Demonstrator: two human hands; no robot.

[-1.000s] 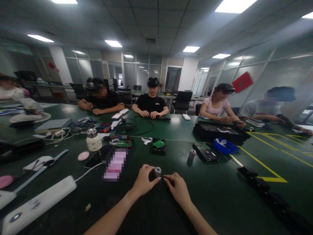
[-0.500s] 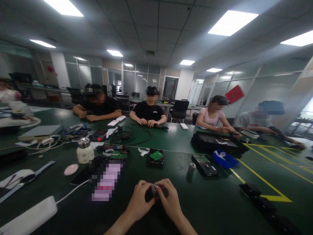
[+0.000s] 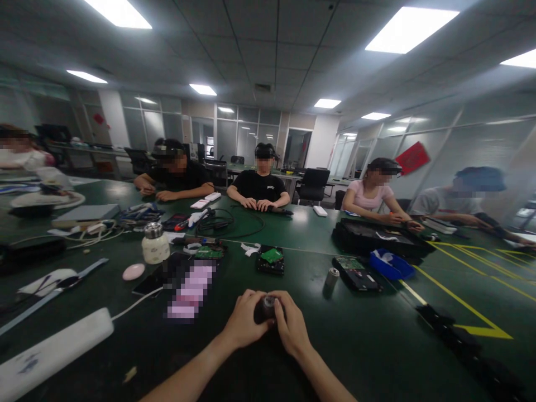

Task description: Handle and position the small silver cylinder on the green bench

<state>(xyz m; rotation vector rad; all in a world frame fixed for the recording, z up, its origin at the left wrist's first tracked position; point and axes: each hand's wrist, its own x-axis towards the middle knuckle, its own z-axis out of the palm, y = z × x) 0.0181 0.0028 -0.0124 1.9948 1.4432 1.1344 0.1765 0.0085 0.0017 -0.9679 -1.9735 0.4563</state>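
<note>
My left hand and my right hand meet in front of me, low over the green table. Between them is a small metal cylinder with a round top, held upright, its lower part hidden by fingers. The left fingers and thumb curl around its left side. On the other side, the right thumb and fingers close against it. A similar metal cylinder stands ahead to the right. Straight beyond my hands lies a hard drive with a loose green circuit board on it.
Leftward are a white power strip, a phone, a pink oval object and a jar. To the right are another hard drive, a blue tray and a black case. Several people sit around the table.
The view has shifted, so the scene sits further right and higher. My right fingers have moved from the cylinder's top to its side. Both hands still hold it.
</note>
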